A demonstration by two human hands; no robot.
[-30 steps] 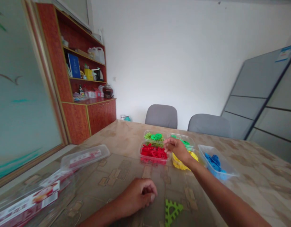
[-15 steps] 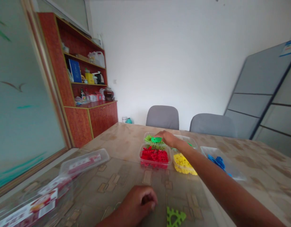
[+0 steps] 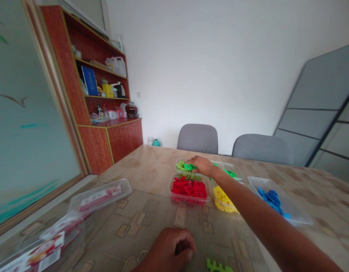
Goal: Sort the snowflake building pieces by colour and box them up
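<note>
My right hand reaches across the table to the far clear boxes, fingers bent down with the tips on a bright green plastic building piece. That piece lies over the box of light green pieces. Near the table's front edge my left hand rests loosely curled, with nothing visible inside it. A light green toothed piece lies to its right, partly cut off by the frame. Red pieces fill the box in front of the green one. Yellow pieces are partly hidden by my right forearm.
Bright green pieces sit in a clear box behind my forearm. At the right, a clear tray contains blue pieces. Clear lids with labels lie at the left. Two grey chairs stand beyond the table.
The view has shifted slightly, so the boxes appear a little further right and the near green piece lower. My right hand stays at the bright green piece; my left hand remains curled.
</note>
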